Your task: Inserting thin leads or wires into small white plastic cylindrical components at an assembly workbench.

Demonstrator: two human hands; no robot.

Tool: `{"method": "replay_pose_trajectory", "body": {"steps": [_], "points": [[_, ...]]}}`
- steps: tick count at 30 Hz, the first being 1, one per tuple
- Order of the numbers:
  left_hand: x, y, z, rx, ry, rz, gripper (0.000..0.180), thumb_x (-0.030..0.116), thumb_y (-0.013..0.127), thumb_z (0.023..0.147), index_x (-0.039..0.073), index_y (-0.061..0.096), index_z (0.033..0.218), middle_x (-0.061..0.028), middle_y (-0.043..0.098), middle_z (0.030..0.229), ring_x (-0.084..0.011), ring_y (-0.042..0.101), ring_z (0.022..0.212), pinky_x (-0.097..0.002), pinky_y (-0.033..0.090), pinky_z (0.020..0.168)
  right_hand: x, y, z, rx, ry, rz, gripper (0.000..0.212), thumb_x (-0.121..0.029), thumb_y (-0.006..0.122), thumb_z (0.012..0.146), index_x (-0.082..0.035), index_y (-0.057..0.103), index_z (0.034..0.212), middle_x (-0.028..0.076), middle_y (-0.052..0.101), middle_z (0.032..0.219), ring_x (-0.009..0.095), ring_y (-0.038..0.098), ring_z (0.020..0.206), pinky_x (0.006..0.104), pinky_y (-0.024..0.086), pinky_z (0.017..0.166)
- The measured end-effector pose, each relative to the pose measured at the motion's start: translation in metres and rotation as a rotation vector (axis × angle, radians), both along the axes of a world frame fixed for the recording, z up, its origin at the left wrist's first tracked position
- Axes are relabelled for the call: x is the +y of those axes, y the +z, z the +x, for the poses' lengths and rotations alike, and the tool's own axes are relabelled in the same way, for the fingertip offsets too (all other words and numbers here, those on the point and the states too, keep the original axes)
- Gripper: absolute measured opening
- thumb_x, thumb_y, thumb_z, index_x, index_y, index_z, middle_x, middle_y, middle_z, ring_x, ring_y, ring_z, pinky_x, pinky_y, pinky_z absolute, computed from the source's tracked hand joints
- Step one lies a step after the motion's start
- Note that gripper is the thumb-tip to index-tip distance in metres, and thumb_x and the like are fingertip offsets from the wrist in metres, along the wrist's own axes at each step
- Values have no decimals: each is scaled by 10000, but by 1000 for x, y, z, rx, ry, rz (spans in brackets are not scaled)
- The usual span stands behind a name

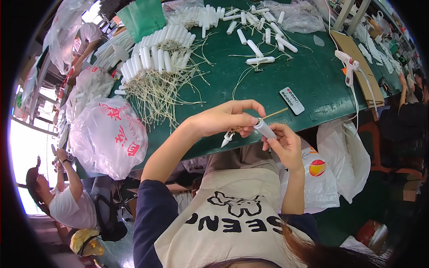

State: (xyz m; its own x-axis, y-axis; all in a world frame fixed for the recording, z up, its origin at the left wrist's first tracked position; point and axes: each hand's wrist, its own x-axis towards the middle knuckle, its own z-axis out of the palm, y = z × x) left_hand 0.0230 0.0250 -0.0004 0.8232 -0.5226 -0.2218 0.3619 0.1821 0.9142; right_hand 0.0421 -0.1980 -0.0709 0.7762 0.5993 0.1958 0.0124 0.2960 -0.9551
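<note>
Just over the near table edge, my right hand [286,145] is closed around a short white plastic tube [265,130], its upper end tilted toward my left fingers. My left hand [234,119] pinches a thin tan stick [276,114] at the tube's upper end; whether the stick enters the tube I cannot tell. A white piece with a pointed, flame-like tip [227,140] hangs below my left fingers, and how it is held is hidden. A grey remote control [292,101] lies on the table beyond my right hand.
Rows of white tubes with trailing wires [156,60] cover the back left of the green table [210,91]. More tubes [257,49] lie scattered behind. A glue gun [348,67] rests at right, beside cardboard [357,67]. Plastic bags [107,134] crowd the left. Another person [67,201] works there.
</note>
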Motion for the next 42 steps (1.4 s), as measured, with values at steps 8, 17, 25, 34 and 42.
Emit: {"method": "replay_pose_trajectory", "body": {"steps": [8,17,25,34,42], "points": [[-1,-2,-4,-49,-134,37,268,152,500,893,-24,570,1083,-73,606,697,-122,571,614,-244,456,614,2,5,-1,-32,45,-59,219,1,583,841,25,564,1058,98,639,945,141,615,770,251,483,718],[-7,-5,-15,-105,-167,142,261,96,497,877,-57,605,1059,-125,651,694,-138,589,598,-265,492,629,3,-10,84,-706,-920,-984,434,-367,687,786,-18,610,1033,161,534,1072,338,448,1030,385,380,892],[-5,-7,-24,-77,-202,131,271,106,491,896,-60,596,1083,-119,663,703,-125,601,607,-243,490,613,3,-16,87,-780,-827,-924,426,-241,734,743,-13,569,1063,137,570,967,309,512,932,388,421,812],[-5,-5,-25,-89,-218,199,305,122,495,904,-45,584,1143,-102,668,709,-108,618,614,-216,475,581,-21,21,65,-25,-149,-288,145,-91,588,872,16,526,948,61,602,740,105,567,523,223,432,457],[-7,-1,-25,-73,-272,212,282,144,494,898,-37,599,1086,-91,666,709,-102,617,627,-224,479,601,-30,23,60,27,-22,-309,256,-194,440,954,2,530,816,75,566,614,91,468,390,226,367,365]]}}
